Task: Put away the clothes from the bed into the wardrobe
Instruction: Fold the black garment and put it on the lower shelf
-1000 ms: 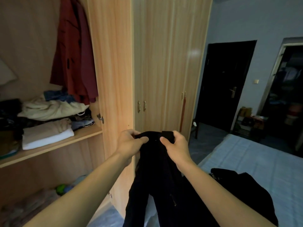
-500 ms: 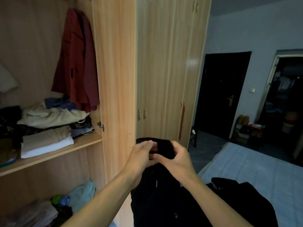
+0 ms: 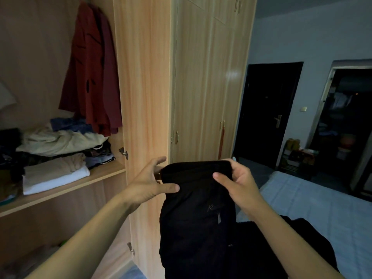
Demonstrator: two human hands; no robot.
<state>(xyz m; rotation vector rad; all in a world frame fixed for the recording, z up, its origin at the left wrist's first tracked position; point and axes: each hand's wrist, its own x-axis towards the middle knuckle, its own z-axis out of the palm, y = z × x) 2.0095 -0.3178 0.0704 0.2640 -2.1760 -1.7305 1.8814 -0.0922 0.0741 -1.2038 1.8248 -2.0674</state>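
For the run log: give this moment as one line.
step: folding | held: black trousers | left hand pinching | right hand gripping | target: shelf

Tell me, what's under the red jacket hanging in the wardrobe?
Below the red jacket sits a blue garment on top of a cream one, piled on the shelf. The jacket's hem covers part of the blue garment, so what lies right behind it cannot be seen.
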